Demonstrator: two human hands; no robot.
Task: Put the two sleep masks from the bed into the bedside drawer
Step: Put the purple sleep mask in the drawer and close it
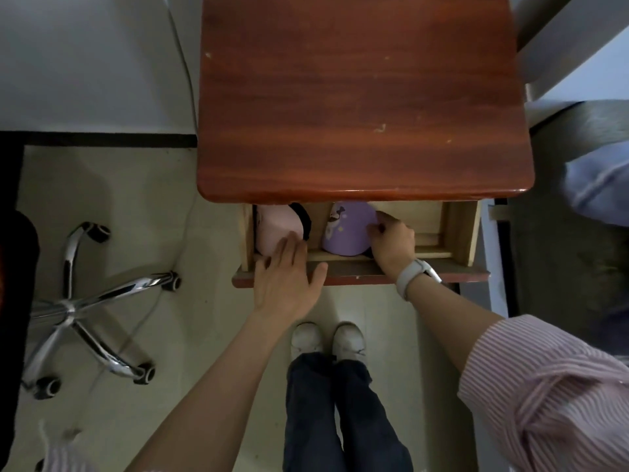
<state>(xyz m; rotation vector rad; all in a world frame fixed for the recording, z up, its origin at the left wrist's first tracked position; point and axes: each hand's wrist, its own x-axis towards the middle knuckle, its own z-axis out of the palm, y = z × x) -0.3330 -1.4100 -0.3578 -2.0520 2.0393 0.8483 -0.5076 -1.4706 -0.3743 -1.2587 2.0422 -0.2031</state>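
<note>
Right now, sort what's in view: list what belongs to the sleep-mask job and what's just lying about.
Belongs to the job:
pink sleep mask
purple sleep mask
open drawer
left hand
right hand

Just lying about:
office chair base
white cable
blue bedding

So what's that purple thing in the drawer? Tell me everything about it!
That is the purple sleep mask. It looks soft and padded, pale lilac, with a little cartoon picture and small light dots on its left part. It lies inside the open drawer of the wooden bedside table, to the right of the pink sleep mask. Its far end is hidden under the tabletop. The right hand touches its right edge, fingers curled onto it.
</note>
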